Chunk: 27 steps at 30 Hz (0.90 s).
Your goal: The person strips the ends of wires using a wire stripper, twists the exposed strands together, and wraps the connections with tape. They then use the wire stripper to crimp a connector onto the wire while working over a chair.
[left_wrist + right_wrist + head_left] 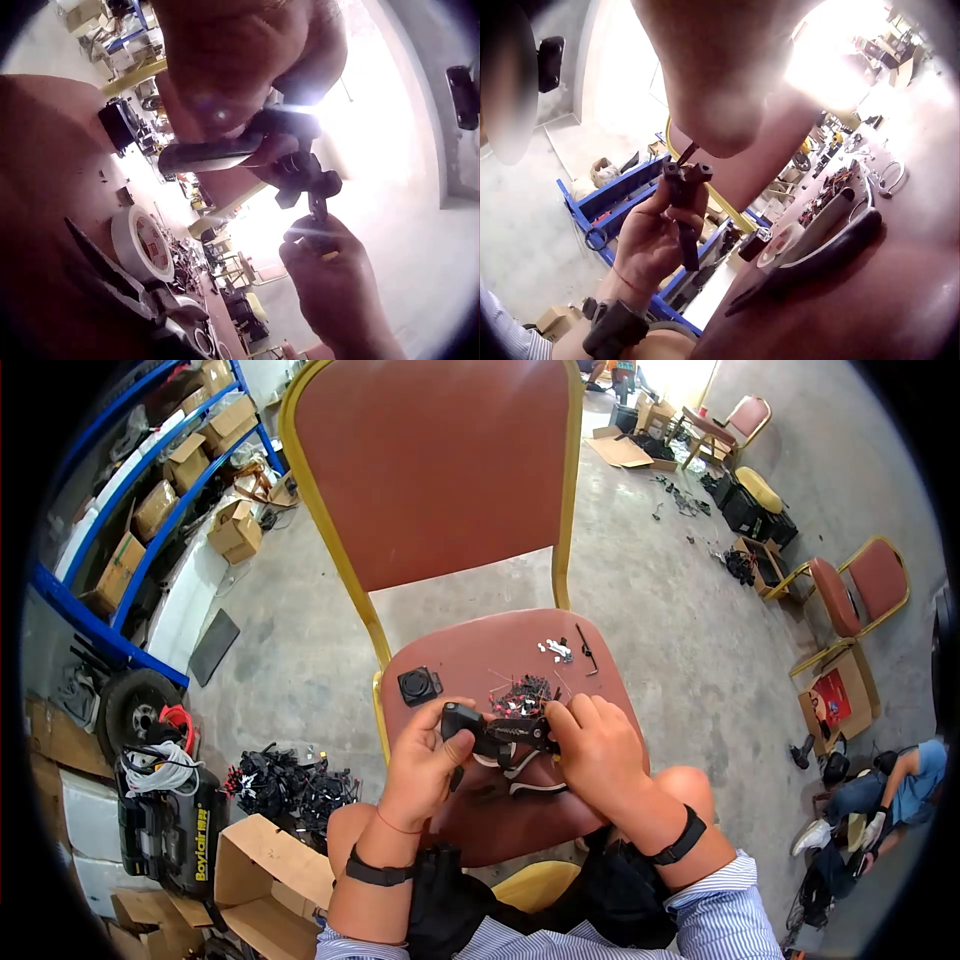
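Observation:
In the head view, my left hand (425, 760) grips a black part (463, 720), thumb across it, above the chair seat. My right hand (600, 750) pinches the end of a dark piece (525, 728) that reaches toward the left hand's part. A thin dark shaft (688, 154) runs from the right fingers to the forked end of the black part (686, 225) in the right wrist view. Its exact kind is unclear. Below the hands lie a white tape roll (142, 244) and pliers (112, 277), largely hidden by the hands in the head view.
On the seat (480, 635) are a pile of small parts (525, 695), white pieces (556, 650), a hex key (587, 650) and a square black device (418, 685). Black parts (290, 785) and an open carton (270, 870) stand on the floor at left; another person (880, 800) is at right.

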### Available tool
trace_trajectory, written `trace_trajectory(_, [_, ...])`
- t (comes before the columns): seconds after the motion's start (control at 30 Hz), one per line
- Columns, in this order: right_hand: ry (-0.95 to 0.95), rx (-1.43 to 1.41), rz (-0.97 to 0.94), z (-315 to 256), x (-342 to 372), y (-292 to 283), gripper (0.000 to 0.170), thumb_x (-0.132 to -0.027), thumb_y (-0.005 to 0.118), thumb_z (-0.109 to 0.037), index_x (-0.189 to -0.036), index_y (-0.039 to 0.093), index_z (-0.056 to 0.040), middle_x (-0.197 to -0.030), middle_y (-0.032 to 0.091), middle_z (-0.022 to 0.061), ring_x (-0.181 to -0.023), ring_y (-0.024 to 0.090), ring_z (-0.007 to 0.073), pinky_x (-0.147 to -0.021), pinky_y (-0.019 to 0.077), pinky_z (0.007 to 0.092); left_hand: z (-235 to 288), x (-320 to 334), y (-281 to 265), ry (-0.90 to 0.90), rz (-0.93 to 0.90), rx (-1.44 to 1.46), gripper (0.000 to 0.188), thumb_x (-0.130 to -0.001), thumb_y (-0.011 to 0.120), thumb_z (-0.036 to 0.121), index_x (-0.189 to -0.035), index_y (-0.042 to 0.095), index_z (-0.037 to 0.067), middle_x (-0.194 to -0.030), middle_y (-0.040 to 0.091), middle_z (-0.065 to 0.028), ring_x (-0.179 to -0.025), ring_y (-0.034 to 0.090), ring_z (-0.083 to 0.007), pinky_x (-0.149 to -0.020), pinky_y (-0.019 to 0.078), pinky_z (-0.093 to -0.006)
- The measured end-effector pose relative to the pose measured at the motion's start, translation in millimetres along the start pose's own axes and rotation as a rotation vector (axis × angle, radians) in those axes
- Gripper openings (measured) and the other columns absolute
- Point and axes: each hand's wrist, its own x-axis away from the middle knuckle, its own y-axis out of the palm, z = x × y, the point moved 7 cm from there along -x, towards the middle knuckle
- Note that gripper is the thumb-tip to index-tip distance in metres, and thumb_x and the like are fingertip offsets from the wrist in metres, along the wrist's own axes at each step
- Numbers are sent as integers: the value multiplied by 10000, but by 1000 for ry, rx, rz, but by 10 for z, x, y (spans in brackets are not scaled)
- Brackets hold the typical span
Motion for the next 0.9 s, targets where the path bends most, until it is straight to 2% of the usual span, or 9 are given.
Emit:
trace_trajectory(0.07, [-3, -16, 9, -15, 7, -5, 275, -698, 698, -93, -961, 619, -103, -775, 502, 58, -712, 554, 246, -623, 431, 383, -8, 7, 15, -11, 4, 9, 419, -960, 722, 237, -1301, 562, 52, -1170, 703, -103, -966, 673, -149, -690, 494, -229])
trace_trajectory(0.23, [-8, -55, 38, -4, 3, -63, 342, -645, 736, -75, -966, 621, -106, -789, 513, 62, -723, 558, 261, -642, 443, 399, -218, 31, 54, -162, -44, 242, 389, -985, 685, 259, -1300, 569, 64, -1179, 696, -88, -997, 666, -150, -690, 478, -232])
trace_trajectory(0.27, [37, -103, 17, 29, -6, -66, 345, -660, 736, -66, -986, 626, -93, -802, 528, 73, -739, 571, 281, -656, 455, 409, -247, 39, 73, -183, -54, 295, 380, -990, 677, 262, -1297, 570, 65, -1181, 695, -87, -1003, 665, -151, -687, 475, -233])
trace_trajectory(0.33, [128, -208, -27, 81, -24, -58, 351, -690, 736, -48, -1025, 634, -69, -827, 557, 95, -771, 595, 319, -686, 480, 428, -197, 7, 58, -137, -49, 264, 316, -999, 666, 204, -1262, 575, 55, -1171, 684, -77, -1020, 645, -148, -752, 507, -266])
trace_trajectory(0.43, [438, -565, -15, 356, 88, 124, 371, -746, 735, -39, -1108, 652, -53, -895, 623, 149, -850, 631, 382, -747, 512, 450, -110, -12, 48, -46, -4, 96, 295, -991, 676, 155, -1242, 573, 39, -1170, 675, -80, -1081, 629, -162, -867, 534, -306])
trace_trajectory(0.53, [547, -675, -221, 506, 152, 250, 356, -800, 713, -51, -1153, 670, -72, -952, 662, 184, -918, 650, 404, -790, 525, 453, -67, -20, 73, 100, 30, -111, 320, -972, 698, 121, -1245, 563, 20, -1180, 670, -98, -1135, 625, -191, -976, 523, -341])
trace_trajectory(0.63, [475, -441, -342, 511, 163, 297, 339, -807, 687, -38, -1142, 689, -95, -958, 674, 178, -925, 652, 392, -800, 528, 455, -19, 4, 119, 249, 12, -290, 349, -962, 707, 96, -1260, 551, 4, -1201, 664, -117, -1152, 626, -212, -1009, 514, -352])
trace_trajectory(0.67, [440, -419, -322, 502, 161, 291, 353, -805, 681, -34, -1152, 686, -97, -953, 675, 171, -929, 652, 389, -805, 529, 457, 1, 10, 146, 298, 0, -344, 359, -960, 708, 90, -1267, 547, 0, -1210, 662, -122, -1154, 626, -216, -1009, 514, -352])
trace_trajectory(0.9, [259, -393, -269, 400, 129, 274, 474, -756, 647, 1, -1221, 660, -90, -1038, 669, 133, -1042, 622, 365, -882, 508, 458, -63, -10, 76, 251, 28, -281, 380, -976, 681, 73, -1316, 532, -9, -1221, 657, -128, -1155, 623, -211, -1005, 516, -353])
